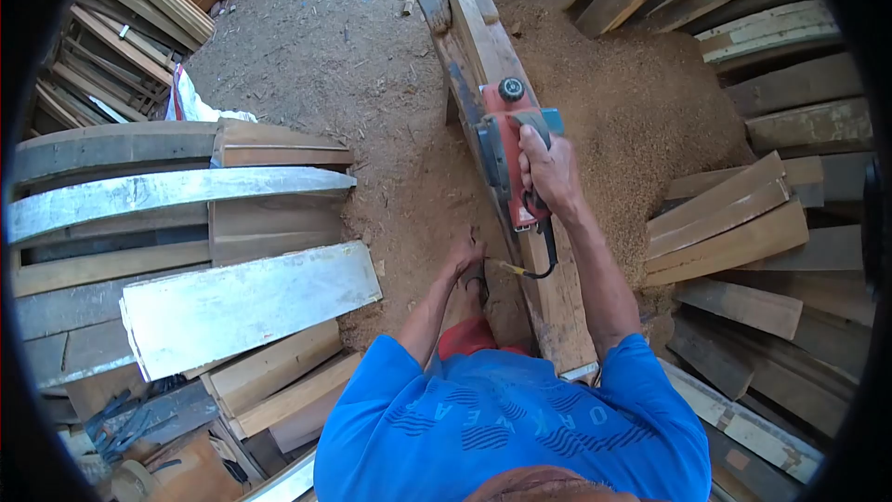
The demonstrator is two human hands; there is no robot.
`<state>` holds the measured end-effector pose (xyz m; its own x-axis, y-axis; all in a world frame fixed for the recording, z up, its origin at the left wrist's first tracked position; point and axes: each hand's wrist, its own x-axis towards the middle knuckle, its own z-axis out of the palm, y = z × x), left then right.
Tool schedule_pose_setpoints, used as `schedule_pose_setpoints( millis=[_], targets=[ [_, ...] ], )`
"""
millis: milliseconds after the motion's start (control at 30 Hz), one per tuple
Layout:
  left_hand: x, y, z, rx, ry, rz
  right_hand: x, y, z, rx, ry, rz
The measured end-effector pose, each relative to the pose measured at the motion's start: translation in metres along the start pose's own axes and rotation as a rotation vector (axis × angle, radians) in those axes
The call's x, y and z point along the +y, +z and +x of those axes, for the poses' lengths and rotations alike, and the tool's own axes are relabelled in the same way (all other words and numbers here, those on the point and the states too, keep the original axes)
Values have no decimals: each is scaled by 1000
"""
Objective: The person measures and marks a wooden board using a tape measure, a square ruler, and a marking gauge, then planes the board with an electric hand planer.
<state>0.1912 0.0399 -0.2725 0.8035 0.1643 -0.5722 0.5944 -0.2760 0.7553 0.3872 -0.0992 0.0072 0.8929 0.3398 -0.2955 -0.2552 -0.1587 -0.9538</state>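
A red electric planer with a black knob rests on a long wooden piece that lies along a narrow bench. My right hand is wrapped round the planer's handle. Left of the bench, my left hand is low beside my leg, with its fingers closed round the dark power cord. From the rear of the planer the cord loops down, with a yellow section reaching toward my left hand.
Stacked boards and a whitish plank lie on the left. More boards are piled on the right. Sawdust covers the ground beside the bench. A white sack is at the upper left.
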Motion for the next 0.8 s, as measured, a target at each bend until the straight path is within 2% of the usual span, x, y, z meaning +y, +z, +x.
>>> schedule_pose_setpoints(
  millis=[67,133,200,267,333,533,700,767,800],
  targets=[
    [41,-13,40,100,60,-165,-13,9,35,24,-10,6],
    [79,-23,81,232,142,-54,-27,14,66,8,-11,-1],
    [82,-19,150,290,269,-256,-38,21,100,5,-9,4],
    [94,-12,179,415,281,-309,-49,27,132,21,-17,-19],
    [132,-16,180,607,177,-205,-59,33,165,55,-35,-67],
    [138,-13,176,708,203,-102,-92,52,264,47,-63,-56],
    [137,-15,178,630,120,-160,-108,66,355,23,-134,-79],
    [139,-21,176,593,70,-165,-117,68,374,46,-163,-180],
    [144,-22,173,571,49,-177,-117,67,374,26,-160,-127]
  ],
)
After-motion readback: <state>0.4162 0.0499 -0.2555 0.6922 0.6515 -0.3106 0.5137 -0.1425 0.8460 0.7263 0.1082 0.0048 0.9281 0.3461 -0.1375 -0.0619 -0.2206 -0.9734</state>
